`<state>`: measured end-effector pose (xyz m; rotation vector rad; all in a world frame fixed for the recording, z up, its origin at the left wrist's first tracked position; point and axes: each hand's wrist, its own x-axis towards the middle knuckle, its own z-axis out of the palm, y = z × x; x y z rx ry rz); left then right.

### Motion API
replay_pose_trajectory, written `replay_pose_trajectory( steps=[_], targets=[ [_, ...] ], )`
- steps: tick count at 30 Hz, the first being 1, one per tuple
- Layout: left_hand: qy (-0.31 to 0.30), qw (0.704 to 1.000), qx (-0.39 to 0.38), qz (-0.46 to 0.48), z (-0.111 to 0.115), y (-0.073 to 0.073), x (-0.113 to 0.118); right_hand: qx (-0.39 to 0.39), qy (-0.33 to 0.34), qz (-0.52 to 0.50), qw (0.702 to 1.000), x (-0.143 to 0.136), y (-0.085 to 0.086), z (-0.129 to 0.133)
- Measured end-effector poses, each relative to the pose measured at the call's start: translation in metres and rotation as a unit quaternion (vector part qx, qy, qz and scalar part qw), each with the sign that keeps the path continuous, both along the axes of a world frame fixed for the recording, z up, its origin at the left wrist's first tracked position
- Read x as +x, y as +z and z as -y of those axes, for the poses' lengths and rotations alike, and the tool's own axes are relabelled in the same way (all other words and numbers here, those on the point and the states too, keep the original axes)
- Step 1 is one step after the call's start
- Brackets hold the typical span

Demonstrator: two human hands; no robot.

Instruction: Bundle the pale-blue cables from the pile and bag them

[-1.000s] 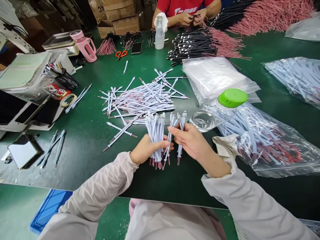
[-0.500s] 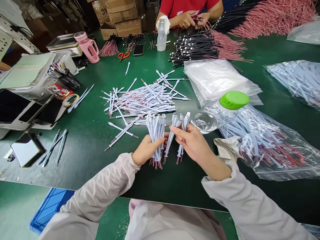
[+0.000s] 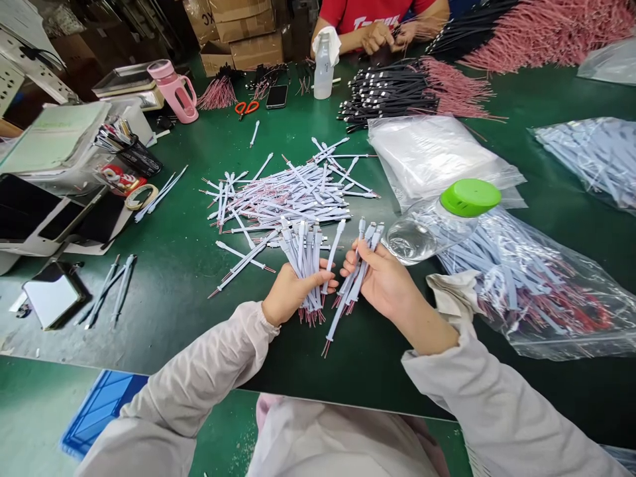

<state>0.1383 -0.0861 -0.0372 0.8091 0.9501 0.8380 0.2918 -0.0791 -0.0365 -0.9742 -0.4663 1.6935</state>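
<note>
My left hand (image 3: 294, 289) is closed round a fanned bundle of short white cables (image 3: 309, 255), connector ends up and reddish wire ends down. One white cable (image 3: 334, 252) stands apart at its fingertips. To the right, my right hand (image 3: 385, 275) pinches a smaller bunch of white cables (image 3: 355, 278); one of these hangs lower than the others, towards the table's front edge. Beyond both hands lies a loose pile of white cables (image 3: 293, 192) on the green table (image 3: 183, 285).
A clear jar with a green lid (image 3: 470, 197) stands beside my right hand, by a plastic bag of white cables (image 3: 536, 278). Behind are flat plastic bags (image 3: 437, 156) and black cables (image 3: 387, 93). A person's hands (image 3: 382, 38) work across the table.
The bundle in my left hand has fanned out, with one cable now separate at the fingertips. My right hand's cables are gathered closer and tilted, one hanging lower.
</note>
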Motion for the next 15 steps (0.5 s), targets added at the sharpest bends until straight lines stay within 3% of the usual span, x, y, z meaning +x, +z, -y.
replay_pose_trajectory(
  steps=[3,7,12,15],
  targets=[
    [-0.058,0.998,-0.004,-0.037,-0.001,0.003,-0.003,0.008,-0.001,-0.043,0.999,0.0,0.001,-0.001],
    [-0.141,0.98,0.058,-0.13,0.0,0.009,-0.007,0.042,-0.012,-0.03,0.999,-0.001,0.006,-0.006],
    [-0.155,0.986,-0.051,-0.03,0.003,0.009,-0.006,0.123,-0.047,0.057,0.99,-0.005,0.017,-0.021],
    [-0.132,0.989,-0.074,-0.008,0.0,0.008,-0.008,0.206,-0.092,0.2,0.953,-0.003,0.029,-0.022]
  ],
)
